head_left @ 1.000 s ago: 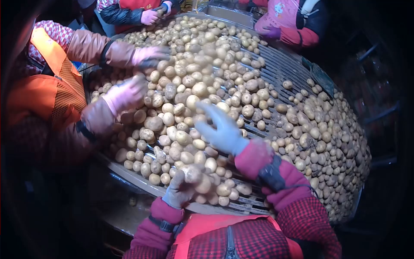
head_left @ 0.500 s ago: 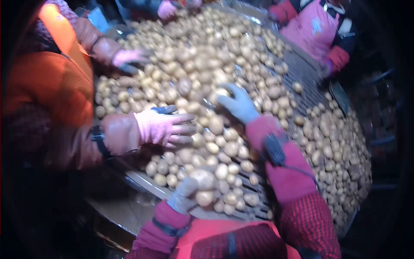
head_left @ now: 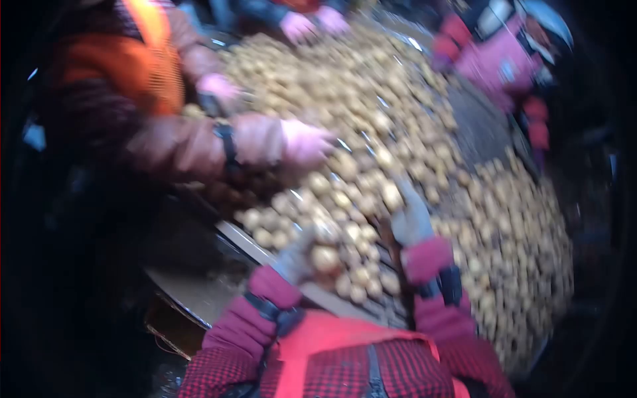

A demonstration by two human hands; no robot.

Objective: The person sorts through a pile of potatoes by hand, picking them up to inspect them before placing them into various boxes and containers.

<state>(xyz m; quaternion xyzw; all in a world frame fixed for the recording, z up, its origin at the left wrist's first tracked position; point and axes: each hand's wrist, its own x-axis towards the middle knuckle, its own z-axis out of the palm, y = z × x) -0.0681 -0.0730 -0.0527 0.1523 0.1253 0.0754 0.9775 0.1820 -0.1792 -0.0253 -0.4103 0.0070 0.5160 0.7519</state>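
Note:
My left hand (head_left: 294,257), in a grey glove, is at the near edge of the heap, its fingers curled round the side of a potato (head_left: 325,257). Motion blur softens its fingertips, and a larger potato (head_left: 326,229) lies just beyond. My right hand (head_left: 411,215), gloved the same way, is further out on the right, closed on a pale potato (head_left: 391,196) at its thumb side. Loose potatoes (head_left: 358,199) of mixed sizes spread around and between both hands.
A co-worker's pink-gloved hand (head_left: 305,142) reaches across from the left, close to my hands. Another person's pink gloves (head_left: 315,25) are at the far side, and a person in a pink apron (head_left: 501,63) stands far right. A metal rim (head_left: 249,244) borders the near left.
My right hand has drawn back toward me with a potato. My left hand has moved slightly forward with its potato. The co-worker's near arm has stretched further right; the view has shifted.

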